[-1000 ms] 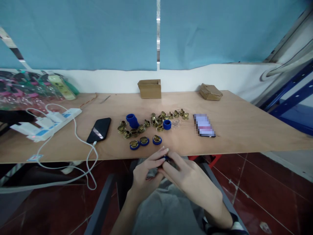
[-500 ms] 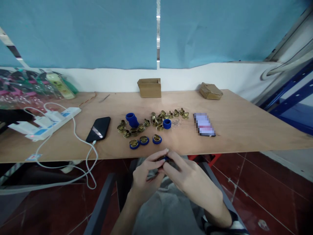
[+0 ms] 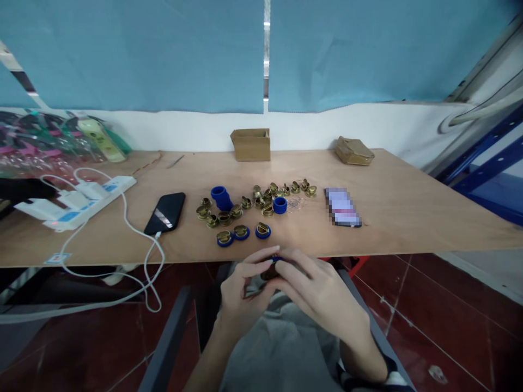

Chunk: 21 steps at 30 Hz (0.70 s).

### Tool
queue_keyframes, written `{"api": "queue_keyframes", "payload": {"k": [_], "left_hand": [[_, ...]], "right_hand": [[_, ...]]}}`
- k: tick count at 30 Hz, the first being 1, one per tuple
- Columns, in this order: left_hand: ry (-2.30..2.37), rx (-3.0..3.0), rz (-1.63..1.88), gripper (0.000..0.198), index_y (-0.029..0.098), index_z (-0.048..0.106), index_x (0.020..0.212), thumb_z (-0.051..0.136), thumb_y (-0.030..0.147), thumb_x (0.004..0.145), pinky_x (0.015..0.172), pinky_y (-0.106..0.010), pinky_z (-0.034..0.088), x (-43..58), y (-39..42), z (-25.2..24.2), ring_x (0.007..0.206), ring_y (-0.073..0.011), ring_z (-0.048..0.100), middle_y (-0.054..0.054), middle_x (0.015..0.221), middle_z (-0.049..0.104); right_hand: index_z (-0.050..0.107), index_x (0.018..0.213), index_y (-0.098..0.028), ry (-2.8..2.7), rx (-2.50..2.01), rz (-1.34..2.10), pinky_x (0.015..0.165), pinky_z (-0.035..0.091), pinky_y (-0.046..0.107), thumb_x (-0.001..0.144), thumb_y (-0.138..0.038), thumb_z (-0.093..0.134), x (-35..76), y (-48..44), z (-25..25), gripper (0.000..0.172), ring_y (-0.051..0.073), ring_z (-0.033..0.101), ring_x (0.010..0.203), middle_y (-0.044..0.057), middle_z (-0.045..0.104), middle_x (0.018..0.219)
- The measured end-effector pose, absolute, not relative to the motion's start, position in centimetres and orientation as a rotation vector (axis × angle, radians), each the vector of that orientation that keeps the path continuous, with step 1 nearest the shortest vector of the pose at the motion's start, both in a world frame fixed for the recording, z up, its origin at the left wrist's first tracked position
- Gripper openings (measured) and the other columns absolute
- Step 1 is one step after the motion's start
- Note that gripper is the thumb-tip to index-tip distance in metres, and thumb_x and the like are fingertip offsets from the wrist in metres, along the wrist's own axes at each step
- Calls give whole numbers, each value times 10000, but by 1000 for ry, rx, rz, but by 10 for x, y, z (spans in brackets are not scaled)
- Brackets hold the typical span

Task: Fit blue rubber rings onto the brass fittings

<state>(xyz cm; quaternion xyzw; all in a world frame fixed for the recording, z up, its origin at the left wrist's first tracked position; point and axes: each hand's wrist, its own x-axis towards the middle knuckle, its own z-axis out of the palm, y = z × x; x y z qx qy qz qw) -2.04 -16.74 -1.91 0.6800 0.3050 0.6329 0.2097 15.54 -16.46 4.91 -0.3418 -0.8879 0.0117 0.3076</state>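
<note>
My left hand and my right hand meet just in front of the table edge, fingers closed around a small brass fitting with a blue ring. Most of that piece is hidden by my fingers. On the table beyond them lie three brass fittings seated in blue rings, one of them a ringed fitting nearest my hands. Farther back are several bare brass fittings, a leaning stack of blue rings and a shorter ring stack. Tiny thin wire-like pieces lie beside the shorter stack.
A black phone on a white cable lies left, near a power strip. Another phone lies right. An open cardboard box and a brown package stand at the back. Bottles crowd the far left.
My right fingers have shifted and bent more over the piece, while the left hand stays about in place. The table's things have not moved, apart from a slight camera shift.
</note>
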Motion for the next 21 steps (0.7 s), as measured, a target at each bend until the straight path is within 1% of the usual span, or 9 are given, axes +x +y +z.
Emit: {"api": "queue_keyframes", "payload": {"k": [2,4,6,8,10,13,15,18,21], "left_hand": [[846,1835,1763,361,236,597,1233,743,171,909,915,-384,686,-17,-168,-21,1174,-265,739,-114,1323,725],[859,1816,1734,396,251,606,1266,750,183,903,901,-352,692,-11,-168,-25,1162,-269,745,-97,1321,731],[878,1822,1679,416,266,617,1278,755,178,896,910,-346,689,-6,-168,-29,1150,-265,751,-81,1313,738],[885,1845,1632,448,268,619,1290,781,194,879,918,-361,685,-2,-169,-33,1131,-262,759,-82,1300,745],[901,1852,1592,475,269,616,1302,802,222,867,911,-369,685,0,-169,-35,1107,-259,770,-86,1289,752],[914,1847,1549,466,271,623,1305,796,249,874,878,-359,692,0,-169,-36,1062,-253,786,-87,1277,759],[932,1853,1530,464,272,622,1321,780,244,885,876,-368,693,-1,-170,-35,1059,-256,787,-89,1272,760],[980,1963,1555,471,274,616,1336,758,197,893,917,-398,681,-2,-169,-32,1081,-263,779,-79,1249,772],[1027,2112,1525,474,271,608,1334,726,122,900,987,-382,650,-3,-166,-29,1139,-247,756,-62,1266,768]], "right_hand": [[589,1123,-216,-2206,-897,194,754,597,313,1058,-403,538,157,-162,42,205,218,739,919,91,739,1067],[583,1102,-235,-2038,-897,341,699,574,279,1002,-501,612,159,-160,31,285,195,734,838,51,745,970],[582,1007,-245,-1862,-945,448,606,525,247,929,-517,714,160,-158,19,312,159,677,680,-5,701,806],[558,928,-248,-1698,-1001,566,564,487,233,899,-467,770,160,-156,7,306,130,593,581,-51,606,683],[549,945,-249,-1598,-1010,721,585,486,231,911,-396,764,161,-156,0,262,122,566,583,-64,560,677],[559,1041,-246,-1579,-984,914,643,490,242,937,-319,713,163,-156,-2,200,125,577,648,-48,571,748],[561,1059,-241,-1581,-980,975,658,478,249,943,-289,680,164,-156,-1,173,130,567,673,-41,567,766],[555,1030,-236,-1555,-995,1050,641,448,248,912,-270,671,162,-153,1,169,130,525,663,-50,536,749],[546,1011,-237,-1526,-1022,1166,612,430,242,897,-305,668,159,-148,-3,181,128,504,665,-47,520,771]]}}
